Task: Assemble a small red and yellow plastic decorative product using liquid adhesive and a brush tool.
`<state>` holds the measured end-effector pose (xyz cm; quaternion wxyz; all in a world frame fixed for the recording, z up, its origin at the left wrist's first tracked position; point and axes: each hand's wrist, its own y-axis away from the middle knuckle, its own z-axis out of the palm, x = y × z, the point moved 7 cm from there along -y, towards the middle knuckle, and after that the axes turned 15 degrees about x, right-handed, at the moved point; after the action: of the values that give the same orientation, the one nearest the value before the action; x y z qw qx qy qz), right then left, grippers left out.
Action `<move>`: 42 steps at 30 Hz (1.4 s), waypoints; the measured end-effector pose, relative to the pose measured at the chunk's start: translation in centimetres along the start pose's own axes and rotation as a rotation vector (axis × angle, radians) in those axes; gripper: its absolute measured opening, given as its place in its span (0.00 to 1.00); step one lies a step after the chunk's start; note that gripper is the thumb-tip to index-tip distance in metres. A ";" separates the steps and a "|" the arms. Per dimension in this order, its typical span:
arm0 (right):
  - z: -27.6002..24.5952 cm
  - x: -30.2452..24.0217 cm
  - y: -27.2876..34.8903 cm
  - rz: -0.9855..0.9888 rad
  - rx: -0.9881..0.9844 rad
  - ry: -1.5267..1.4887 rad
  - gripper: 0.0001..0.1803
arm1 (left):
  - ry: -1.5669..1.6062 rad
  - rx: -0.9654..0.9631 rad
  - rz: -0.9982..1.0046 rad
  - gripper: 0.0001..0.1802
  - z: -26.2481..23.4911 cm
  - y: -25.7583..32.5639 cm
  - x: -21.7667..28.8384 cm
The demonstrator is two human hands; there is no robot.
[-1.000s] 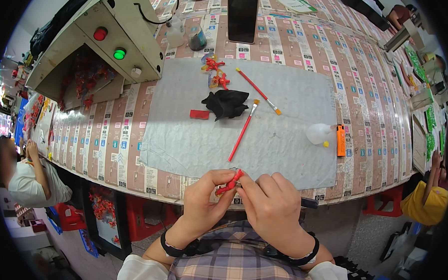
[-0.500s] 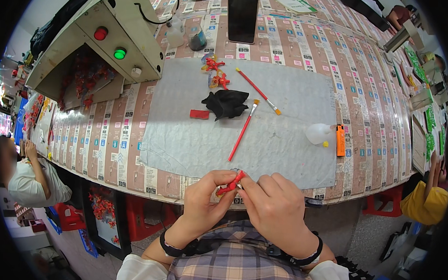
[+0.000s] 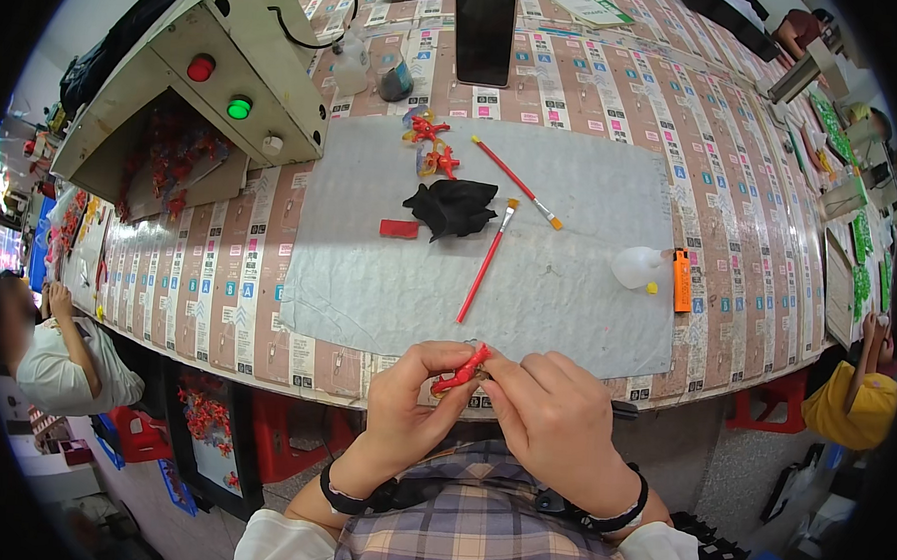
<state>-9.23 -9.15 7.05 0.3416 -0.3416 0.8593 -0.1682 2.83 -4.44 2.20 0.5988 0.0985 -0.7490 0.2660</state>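
Close to the table's near edge, my left hand (image 3: 411, 388) pinches a small red plastic figure (image 3: 460, 372) between thumb and fingers. My right hand (image 3: 555, 405) is closed beside it, its thumb and fingertips against the figure's right end. Past the right hand's outer side sticks the dark end of a slim tool (image 3: 624, 411); its other end is hidden by the fingers. Ahead on the grey sheet (image 3: 577, 316) lie a red-handled brush (image 3: 484, 267), a second brush (image 3: 518, 183), a crumpled black cloth-like piece (image 3: 454, 208) and a small red block (image 3: 399, 229).
Two red figures (image 3: 440, 161) with clear parts lie at the sheet's back. A white squeeze bottle (image 3: 637, 267) and an orange lighter (image 3: 682, 280) are at right. A metal box with lamps (image 3: 217, 70) stands left, a phone (image 3: 484, 31) behind. Co-workers sit on both sides.
My hands stay at the same place, with the red figure turned slightly. My right fingers have shifted a little, and the dark tool end has dipped slightly.
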 end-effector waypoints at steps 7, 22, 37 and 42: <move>-0.2 -0.1 -0.2 0.078 -0.054 -0.074 0.10 | -0.056 0.002 0.069 0.16 0.0 -0.4 0.9; 0.2 0.0 0.3 0.000 -0.003 0.023 0.14 | -0.127 0.008 0.207 0.17 0.1 -0.6 1.5; -0.1 -0.1 0.1 -0.008 0.028 0.008 0.09 | -0.117 0.001 0.192 0.17 0.2 -0.5 1.6; -0.3 -0.3 0.0 0.014 0.001 -0.011 0.07 | -0.125 0.001 0.185 0.16 0.2 -0.5 1.6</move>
<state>-9.24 -8.93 7.40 0.3476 -0.3362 0.8598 -0.1641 2.47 -4.71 3.82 0.5238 0.0458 -0.7906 0.3137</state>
